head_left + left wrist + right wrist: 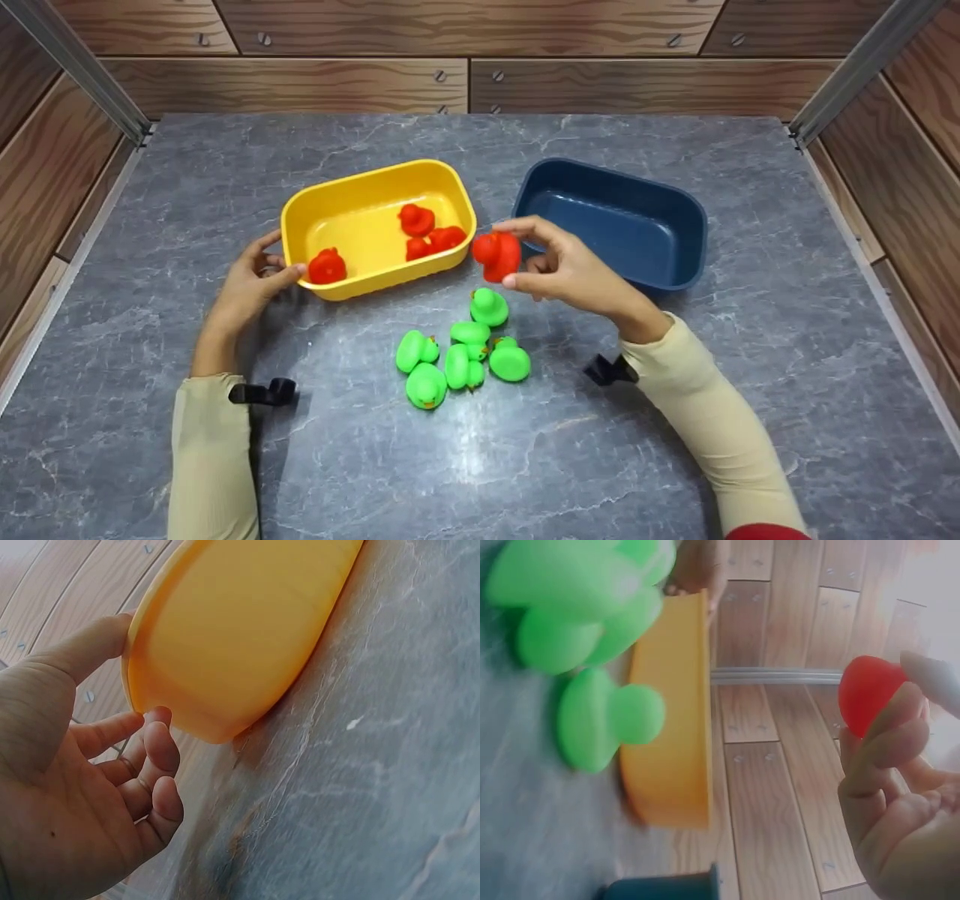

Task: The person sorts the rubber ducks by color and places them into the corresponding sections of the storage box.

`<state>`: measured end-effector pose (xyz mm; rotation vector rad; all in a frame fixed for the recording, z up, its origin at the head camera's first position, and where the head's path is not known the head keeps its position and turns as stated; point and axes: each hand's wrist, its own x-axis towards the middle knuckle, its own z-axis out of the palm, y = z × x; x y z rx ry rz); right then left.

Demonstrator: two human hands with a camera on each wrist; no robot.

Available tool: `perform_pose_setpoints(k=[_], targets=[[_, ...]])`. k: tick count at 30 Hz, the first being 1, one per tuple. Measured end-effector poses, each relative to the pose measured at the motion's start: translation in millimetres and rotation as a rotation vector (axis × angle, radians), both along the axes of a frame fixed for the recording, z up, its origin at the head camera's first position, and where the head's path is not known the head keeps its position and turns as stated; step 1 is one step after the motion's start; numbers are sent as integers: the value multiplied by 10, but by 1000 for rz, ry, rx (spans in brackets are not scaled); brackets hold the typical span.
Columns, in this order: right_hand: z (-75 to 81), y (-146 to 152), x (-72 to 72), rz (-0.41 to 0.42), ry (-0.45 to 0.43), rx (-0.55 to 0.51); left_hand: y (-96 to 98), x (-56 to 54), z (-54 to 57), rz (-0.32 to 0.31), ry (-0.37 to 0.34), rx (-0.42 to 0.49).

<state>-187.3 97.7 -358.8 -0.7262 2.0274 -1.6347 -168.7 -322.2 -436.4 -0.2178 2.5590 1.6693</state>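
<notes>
My right hand (574, 274) pinches a red rubber duck (499, 256) between thumb and fingertips. The duck is held up just off the right end of the yellow tub (375, 285); in the right wrist view the red duck (868, 694) shows at the fingertips, above the level of the tub rim. My left hand (251, 281) grips the tub's left end, thumb over the rim and fingers against the outside, as the left wrist view of the yellow tub (232, 630) also shows. Inside the tub lie several red ducks (416, 220), one near my left thumb.
Several green rubber ducks (510, 364) lie clustered on the grey marbled table (360, 465) in front of the tub. A dark blue tub (622, 225) with nothing in it stands at the right, partly behind my right hand. Wood-patterned walls (285, 86) enclose the table's back and sides.
</notes>
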Motion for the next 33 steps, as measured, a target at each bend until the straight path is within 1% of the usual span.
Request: perform_pose_setpoints(k=[4, 10, 21, 27, 30, 33], targets=[[61, -105, -21, -27, 5, -59, 5, -3, -4, 0, 8, 6], [95, -259, -62, -35, 39, -90, 8, -19, -4, 0, 2, 10], [139, -563, -147, -60, 10, -168, -17, -16, -23, 9, -19, 3], [80, -723, -207, -68, -30, -194, -12, -18, -18, 0, -28, -6], [19, -799, -243, -74, -50, -170, -14, -19, -13, -4, -24, -12], [-46, -861, -294, -89, -59, -123, -17, -17, -11, -5, -20, -17]])
